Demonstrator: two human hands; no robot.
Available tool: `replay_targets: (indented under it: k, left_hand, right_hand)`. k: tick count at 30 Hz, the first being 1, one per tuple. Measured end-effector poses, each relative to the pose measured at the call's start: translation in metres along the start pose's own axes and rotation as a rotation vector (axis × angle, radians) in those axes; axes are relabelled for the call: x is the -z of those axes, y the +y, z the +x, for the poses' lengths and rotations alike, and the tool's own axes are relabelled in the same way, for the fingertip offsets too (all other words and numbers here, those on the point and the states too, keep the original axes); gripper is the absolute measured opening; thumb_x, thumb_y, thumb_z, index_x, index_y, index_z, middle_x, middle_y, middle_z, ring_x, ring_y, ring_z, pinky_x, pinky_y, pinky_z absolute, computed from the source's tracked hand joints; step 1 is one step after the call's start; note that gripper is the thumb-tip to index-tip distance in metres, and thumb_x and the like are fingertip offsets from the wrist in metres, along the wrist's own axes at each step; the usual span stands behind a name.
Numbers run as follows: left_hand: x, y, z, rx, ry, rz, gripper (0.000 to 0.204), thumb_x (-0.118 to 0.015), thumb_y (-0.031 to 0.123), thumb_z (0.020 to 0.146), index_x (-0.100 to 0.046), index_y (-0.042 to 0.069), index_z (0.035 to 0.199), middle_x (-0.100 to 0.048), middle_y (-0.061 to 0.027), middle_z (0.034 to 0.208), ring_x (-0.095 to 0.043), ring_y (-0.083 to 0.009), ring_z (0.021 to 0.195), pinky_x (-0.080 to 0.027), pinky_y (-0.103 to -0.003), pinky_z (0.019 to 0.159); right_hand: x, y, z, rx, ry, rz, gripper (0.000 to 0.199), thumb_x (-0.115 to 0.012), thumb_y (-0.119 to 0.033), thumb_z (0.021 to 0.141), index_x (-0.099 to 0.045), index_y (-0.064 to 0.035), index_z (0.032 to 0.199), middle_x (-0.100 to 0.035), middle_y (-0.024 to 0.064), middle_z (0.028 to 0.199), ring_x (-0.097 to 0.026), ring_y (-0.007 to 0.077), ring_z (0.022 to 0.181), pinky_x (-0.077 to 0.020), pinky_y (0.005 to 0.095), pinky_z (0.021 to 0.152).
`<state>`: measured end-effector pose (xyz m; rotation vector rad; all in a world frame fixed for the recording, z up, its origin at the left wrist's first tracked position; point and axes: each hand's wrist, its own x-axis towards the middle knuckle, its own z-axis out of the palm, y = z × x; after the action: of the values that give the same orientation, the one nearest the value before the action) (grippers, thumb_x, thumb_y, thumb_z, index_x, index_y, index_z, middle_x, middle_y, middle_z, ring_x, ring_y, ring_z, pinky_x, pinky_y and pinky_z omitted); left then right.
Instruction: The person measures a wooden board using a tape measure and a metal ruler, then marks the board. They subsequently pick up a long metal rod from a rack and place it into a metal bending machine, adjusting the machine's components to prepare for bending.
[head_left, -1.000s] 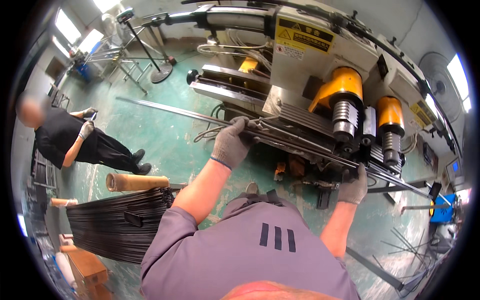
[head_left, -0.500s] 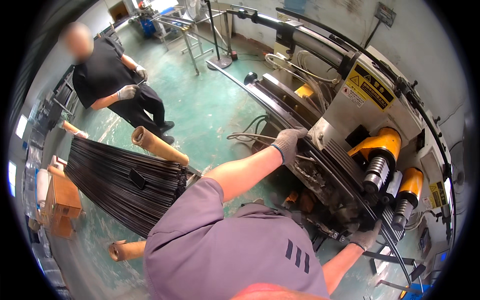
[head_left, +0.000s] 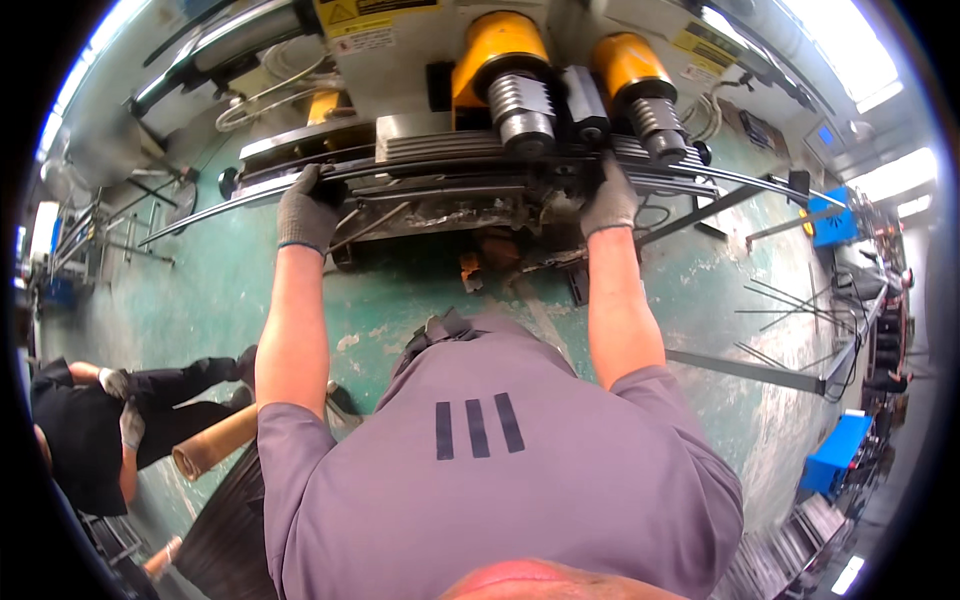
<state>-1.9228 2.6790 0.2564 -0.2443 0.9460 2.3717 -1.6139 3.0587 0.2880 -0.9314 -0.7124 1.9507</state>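
A long, thin dark metal bar (head_left: 240,203) stretches from left to right across the front of a machine. My left hand (head_left: 307,215), in a grey knitted glove, is closed round it left of the machine's middle. In a matching glove, my right hand (head_left: 609,204) grips the bar below the two orange cylinders; its fingertips are partly hidden in shadow. The left orange cylinder (head_left: 510,42) and the right orange cylinder (head_left: 630,62) carry ribbed steel shafts. Behind the bar, the grooved metal bed (head_left: 440,147) lies close to it.
At the far left stands a co-worker (head_left: 75,440) in black with gloved hands together. A cardboard tube (head_left: 215,443) lies by a stack of dark bars (head_left: 225,530) at lower left. On the right are a metal frame (head_left: 750,373) and a blue box (head_left: 838,450).
My view has turned to the right, so the machine now lies straight ahead and the co-worker appears lower left. Both hands still hold the bar.
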Motion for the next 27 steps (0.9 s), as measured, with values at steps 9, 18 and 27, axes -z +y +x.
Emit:
replay_targets:
  k: [9,18,27]
  left_hand:
    - [0.04,-0.012,0.061,-0.017,-0.231,0.253,0.025,-0.067,0.024,0.109,-0.071,0.006,0.125,-0.077,-0.0118,0.118,-0.069,-0.0309,0.117,-0.054,-0.047,0.108]
    - [0.005,-0.028,0.032,0.15,-0.042,0.075,0.036,-0.062,0.03,0.113,-0.069,0.003,0.135,-0.073,-0.0131,0.138,-0.065,-0.0307,0.129,-0.05,-0.044,0.112]
    - [0.031,-0.032,0.052,0.059,-0.137,0.346,0.042,-0.061,0.032,0.113,-0.065,0.003,0.144,-0.071,-0.0135,0.142,-0.064,-0.0273,0.134,-0.054,-0.046,0.111]
  right_hand:
    - [-0.01,-0.006,0.005,0.028,-0.015,-0.152,0.044,-0.072,-0.031,0.103,-0.071,-0.0023,0.137,-0.077,0.0105,0.123,-0.074,0.0239,0.107,-0.0582,0.0378,0.093]
    - [0.013,0.012,0.043,0.101,0.112,-0.069,0.041,-0.084,-0.026,0.093,-0.075,0.0017,0.121,-0.077,0.0086,0.109,-0.072,0.0205,0.095,-0.057,0.035,0.086]
    - [-0.011,0.006,0.035,0.068,0.279,-0.054,0.033,-0.08,-0.026,0.094,-0.077,0.005,0.105,-0.077,0.0087,0.096,-0.07,0.0218,0.086,-0.0546,0.0371,0.079]
